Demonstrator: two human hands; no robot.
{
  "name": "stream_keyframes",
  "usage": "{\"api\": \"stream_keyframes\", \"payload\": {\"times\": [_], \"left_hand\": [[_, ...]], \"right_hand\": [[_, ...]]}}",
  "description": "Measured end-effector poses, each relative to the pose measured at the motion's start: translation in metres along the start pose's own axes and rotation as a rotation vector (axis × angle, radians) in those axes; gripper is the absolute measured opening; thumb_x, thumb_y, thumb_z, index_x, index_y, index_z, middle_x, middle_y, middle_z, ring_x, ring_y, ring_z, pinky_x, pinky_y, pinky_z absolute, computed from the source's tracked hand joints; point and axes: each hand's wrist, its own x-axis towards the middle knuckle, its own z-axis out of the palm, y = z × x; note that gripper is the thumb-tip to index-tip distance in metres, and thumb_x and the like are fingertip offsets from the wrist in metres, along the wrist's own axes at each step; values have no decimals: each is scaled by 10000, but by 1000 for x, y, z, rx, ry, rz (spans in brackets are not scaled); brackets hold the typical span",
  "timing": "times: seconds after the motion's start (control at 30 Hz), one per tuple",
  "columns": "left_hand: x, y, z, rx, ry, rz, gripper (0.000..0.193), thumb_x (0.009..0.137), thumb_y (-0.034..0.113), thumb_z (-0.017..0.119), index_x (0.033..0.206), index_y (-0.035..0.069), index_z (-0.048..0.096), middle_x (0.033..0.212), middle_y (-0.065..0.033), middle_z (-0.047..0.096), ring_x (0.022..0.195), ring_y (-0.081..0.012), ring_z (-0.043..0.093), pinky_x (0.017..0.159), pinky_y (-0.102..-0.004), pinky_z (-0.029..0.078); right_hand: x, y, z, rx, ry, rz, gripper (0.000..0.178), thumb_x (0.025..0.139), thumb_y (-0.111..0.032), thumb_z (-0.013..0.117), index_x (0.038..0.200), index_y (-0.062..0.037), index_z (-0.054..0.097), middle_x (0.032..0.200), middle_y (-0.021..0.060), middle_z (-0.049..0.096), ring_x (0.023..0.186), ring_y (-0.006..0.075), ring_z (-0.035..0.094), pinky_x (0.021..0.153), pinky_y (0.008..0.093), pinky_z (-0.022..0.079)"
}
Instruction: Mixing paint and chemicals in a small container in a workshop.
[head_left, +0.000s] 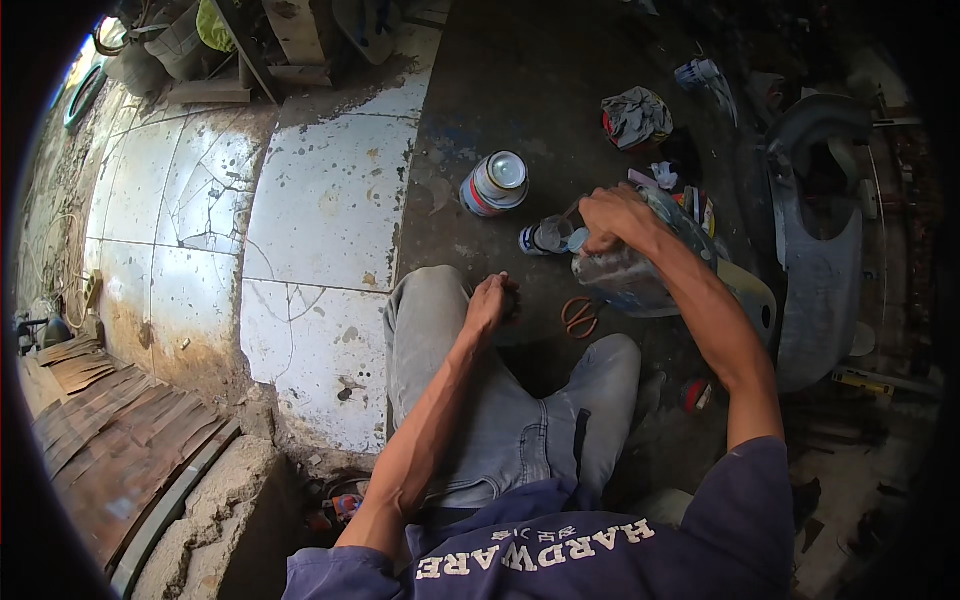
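My right hand (618, 217) is closed, its fingers curled down over a grey, blotchy curved sheet or panel (630, 285). Whatever it grips is mostly hidden; a thin edge and a light-blue patch (578, 239) show beside the fingers. Just left of it is a small open cup or can (550, 235). A larger paint can (500, 180), with a pale top, stands farther left. My left hand (487, 303) hovers by my left knee with fingers curled inward; a dark shape beneath them is unclear. Between my knees and the panel lies a pair of orange-handled scissors (579, 317).
Crumpled grey cloth (638, 118) fills a round container at the back. A large grey moulded car part (825, 250) stands at right. Cracked, stained white tiles (325, 200) cover the left floor. A broken concrete block (215, 510) and peeling wooden board (125, 450) lie at lower left.
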Motion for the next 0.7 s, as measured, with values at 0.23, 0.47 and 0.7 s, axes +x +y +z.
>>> {"api": "stream_keyframes", "payload": {"times": [0.23,0.47,0.7], "left_hand": [[2,-5,1,-14,51,47,488,1112,407,413,1126,-20,648,887,-117,663,737,-224,661,607,-356,580],[-1,3,1,-76,11,29,447,1106,379,425,1101,-29,607,932,-151,659,761,-243,672,644,-374,625],[-19,29,15,-360,-45,-136,503,1110,431,420,1108,-50,567,963,-181,659,904,-286,724,761,-392,658]], "right_hand": [[2,-3,-2,-7,-14,-12,481,715,-424,889,1038,-76,815,1133,165,775,1135,348,723,1036,460,485],[-2,7,0,5,16,-22,486,727,-450,852,1012,-58,811,1147,192,766,1121,376,720,1026,487,506],[-39,63,38,225,305,-117,736,738,-463,845,1298,-5,710,1088,265,754,1046,416,734,897,459,578]]}}
